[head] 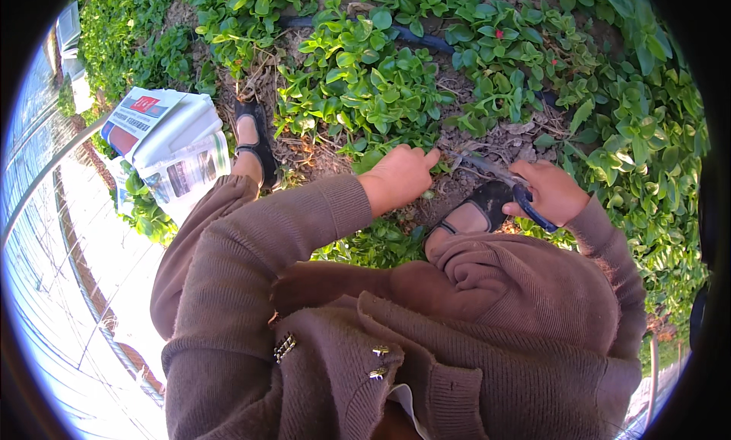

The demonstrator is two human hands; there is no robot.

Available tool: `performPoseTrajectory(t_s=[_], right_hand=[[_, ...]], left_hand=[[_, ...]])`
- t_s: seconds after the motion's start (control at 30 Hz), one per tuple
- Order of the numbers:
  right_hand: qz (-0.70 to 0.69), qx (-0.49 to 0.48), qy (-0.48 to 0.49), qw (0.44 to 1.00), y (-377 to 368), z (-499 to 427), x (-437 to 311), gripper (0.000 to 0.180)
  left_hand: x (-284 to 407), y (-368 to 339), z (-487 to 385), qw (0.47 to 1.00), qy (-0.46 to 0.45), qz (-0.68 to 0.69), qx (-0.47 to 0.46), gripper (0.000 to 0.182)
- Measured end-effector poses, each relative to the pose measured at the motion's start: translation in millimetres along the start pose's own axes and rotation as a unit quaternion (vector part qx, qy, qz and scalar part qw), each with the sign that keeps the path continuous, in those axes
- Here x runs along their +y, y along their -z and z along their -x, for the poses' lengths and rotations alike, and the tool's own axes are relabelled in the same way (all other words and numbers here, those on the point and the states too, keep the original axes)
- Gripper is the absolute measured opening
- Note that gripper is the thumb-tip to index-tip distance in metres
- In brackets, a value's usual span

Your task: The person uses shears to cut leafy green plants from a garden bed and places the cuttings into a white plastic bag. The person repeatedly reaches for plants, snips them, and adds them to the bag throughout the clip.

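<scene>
My right hand (551,191) grips a pair of scissors (485,165) by its dark blue handle loops. The blades point left across the bare soil, over my right shoe. My left hand (402,177) hovers low over the ground, close to the scissor tips. Its fingers are curled and the index finger reaches toward the blades; whether a stem is pinched there is hidden. Just beyond my left hand grows a clump of glossy green leafy plants (365,80). Dry stalks and leaf litter (514,134) lie around the blades.
A black irrigation hose (425,39) runs through the plants ahead. Left of my black left shoe (267,160) stands a white carton with printed paper (177,131). A curved pole (48,169) and plastic sheeting edge the left side. My right shoe (490,203) is beneath the scissors.
</scene>
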State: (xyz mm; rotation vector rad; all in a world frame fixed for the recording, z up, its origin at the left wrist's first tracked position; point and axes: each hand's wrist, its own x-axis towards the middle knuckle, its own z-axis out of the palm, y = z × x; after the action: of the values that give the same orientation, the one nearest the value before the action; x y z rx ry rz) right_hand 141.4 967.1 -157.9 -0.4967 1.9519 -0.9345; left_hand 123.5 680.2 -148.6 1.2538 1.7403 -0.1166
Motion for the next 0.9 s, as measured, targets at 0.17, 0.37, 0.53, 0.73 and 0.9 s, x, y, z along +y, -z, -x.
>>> performPoseTrajectory(t_s=[0.17,0.37,0.53,0.73,0.9], right_hand=[[-0.273,-0.128,-0.084,0.950,-3,-25,3,0.049],[-0.319,-0.250,-0.165,0.899,-11,-71,-8,0.059],[-0.255,-0.271,-0.132,0.919,-10,-94,-13,0.055],[-0.098,-0.143,-0.011,0.985,-20,-80,2,0.047],[-0.273,-0.113,-0.064,0.953,-19,-46,15,0.034]], left_hand=[[-11,-16,31,0.989,-0.027,0.048,0.139,0.007],[-15,-30,40,0.977,-0.036,0.057,0.200,0.006],[-15,-35,37,0.974,-0.042,0.050,0.217,0.008],[-26,-43,45,0.958,-0.099,0.063,0.262,0.009],[-33,-19,66,0.907,-0.186,0.128,0.355,0.013]])
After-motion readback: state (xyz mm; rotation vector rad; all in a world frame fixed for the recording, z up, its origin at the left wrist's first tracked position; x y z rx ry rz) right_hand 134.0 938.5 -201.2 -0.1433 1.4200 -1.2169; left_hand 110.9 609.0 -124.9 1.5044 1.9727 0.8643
